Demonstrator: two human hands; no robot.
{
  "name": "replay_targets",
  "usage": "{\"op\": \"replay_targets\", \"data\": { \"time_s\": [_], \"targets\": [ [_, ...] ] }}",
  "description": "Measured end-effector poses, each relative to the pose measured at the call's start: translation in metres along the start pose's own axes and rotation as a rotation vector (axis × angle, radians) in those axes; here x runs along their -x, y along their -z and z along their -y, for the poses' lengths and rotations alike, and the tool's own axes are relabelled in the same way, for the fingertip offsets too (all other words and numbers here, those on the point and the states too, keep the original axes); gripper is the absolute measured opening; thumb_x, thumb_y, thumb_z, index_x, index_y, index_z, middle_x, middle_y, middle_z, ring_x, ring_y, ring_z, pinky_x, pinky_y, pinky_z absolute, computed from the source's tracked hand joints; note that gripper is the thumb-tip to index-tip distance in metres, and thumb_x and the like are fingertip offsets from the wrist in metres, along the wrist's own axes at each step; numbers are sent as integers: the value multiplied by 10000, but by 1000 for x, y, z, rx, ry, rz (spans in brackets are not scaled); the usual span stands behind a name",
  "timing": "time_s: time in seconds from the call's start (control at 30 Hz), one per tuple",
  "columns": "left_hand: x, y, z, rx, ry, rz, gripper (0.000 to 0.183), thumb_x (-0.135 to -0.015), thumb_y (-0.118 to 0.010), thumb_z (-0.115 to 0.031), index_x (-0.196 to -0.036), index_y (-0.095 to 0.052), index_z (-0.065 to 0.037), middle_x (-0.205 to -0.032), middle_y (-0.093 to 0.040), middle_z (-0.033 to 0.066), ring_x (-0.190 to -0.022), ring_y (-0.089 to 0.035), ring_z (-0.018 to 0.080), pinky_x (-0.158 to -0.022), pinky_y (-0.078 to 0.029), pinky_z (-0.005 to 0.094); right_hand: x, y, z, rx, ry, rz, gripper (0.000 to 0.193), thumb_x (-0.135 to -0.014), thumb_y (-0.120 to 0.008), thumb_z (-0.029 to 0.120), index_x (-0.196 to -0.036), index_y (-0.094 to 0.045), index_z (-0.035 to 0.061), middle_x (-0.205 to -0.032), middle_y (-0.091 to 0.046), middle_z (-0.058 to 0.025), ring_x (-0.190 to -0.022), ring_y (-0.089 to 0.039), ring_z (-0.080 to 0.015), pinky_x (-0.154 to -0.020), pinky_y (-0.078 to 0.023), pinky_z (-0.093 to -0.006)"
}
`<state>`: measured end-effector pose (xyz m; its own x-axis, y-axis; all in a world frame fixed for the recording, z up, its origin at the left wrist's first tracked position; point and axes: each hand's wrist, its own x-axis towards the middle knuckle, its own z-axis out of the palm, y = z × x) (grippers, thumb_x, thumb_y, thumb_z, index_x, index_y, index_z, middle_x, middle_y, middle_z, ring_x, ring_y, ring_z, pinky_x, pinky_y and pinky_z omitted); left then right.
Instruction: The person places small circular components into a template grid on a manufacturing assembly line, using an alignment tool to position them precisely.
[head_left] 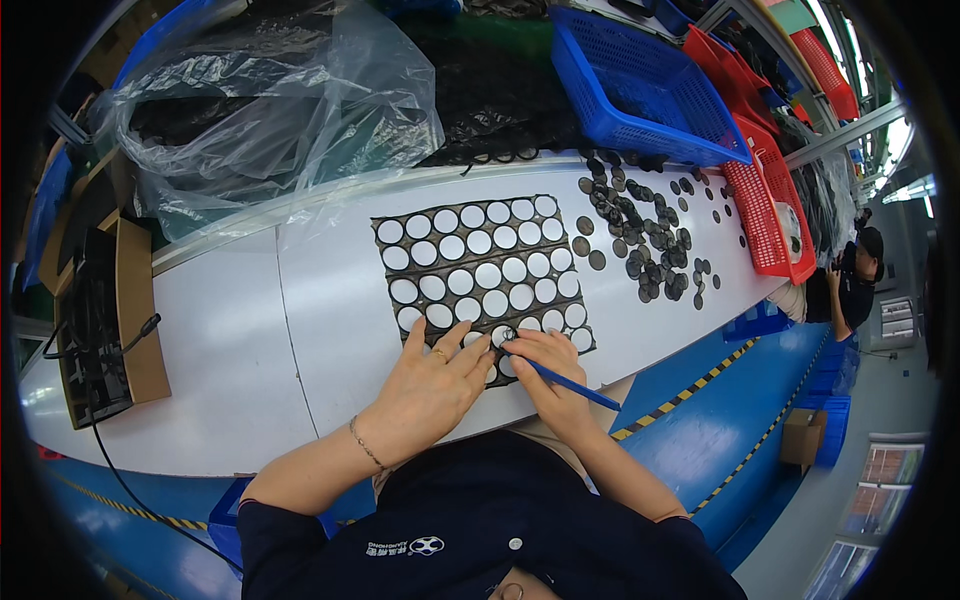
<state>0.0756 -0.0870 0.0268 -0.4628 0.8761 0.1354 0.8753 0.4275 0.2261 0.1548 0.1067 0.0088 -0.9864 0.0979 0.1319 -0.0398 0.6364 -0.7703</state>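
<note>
Dark shirt [470,490] foremost, the right hand [558,405], grip narrowed around a blue tool [590,393] slanting down rightward, rests at the near edge of a disc-covered sheet [428,270] on the worktop [220,370], left hand [428,388] splayed alongside.

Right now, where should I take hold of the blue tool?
Probably take the blue tool by its free end, coming from the person's right: its straight, slim shaft juts out that way past the right hand, which grips it further along.
</note>
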Motion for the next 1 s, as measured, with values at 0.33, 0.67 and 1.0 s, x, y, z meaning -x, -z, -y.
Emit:
{"op": "replay_targets", "data": {
  "time_s": [0.33,0.67,1.0],
  "targets": [
    [-1,2,-2,7,4,41,334,-900,-601,-233,-1190,-625,-70,-1297,-561,75,-1259,-484,258,-996,-370,580,1,-12,-2,397,327,-104,246,-857,-668,115,-1098,-681,67,-1098,-676,-74,-1144,-587,-255,-1051,-321,-443],
    [2,2,-5,-26,-7,24,355,-899,-604,-241,-1215,-613,-78,-1308,-557,77,-1275,-472,269,-994,-375,591,-10,25,-19,274,144,-365,225,-890,-624,68,-1108,-661,25,-1103,-659,-168,-1109,-601,-301,-1015,-370,-446],
    [15,2,-15,-32,-41,57,381,-911,-591,-254,-1271,-597,-130,-1340,-540,27,-1319,-425,239,-1035,-352,576,31,0,9,-60,-80,-94,191,-928,-604,169,-1063,-685,61,-1053,-683,-95,-1112,-587,-253,-1055,-325,-441]
  ]
}}
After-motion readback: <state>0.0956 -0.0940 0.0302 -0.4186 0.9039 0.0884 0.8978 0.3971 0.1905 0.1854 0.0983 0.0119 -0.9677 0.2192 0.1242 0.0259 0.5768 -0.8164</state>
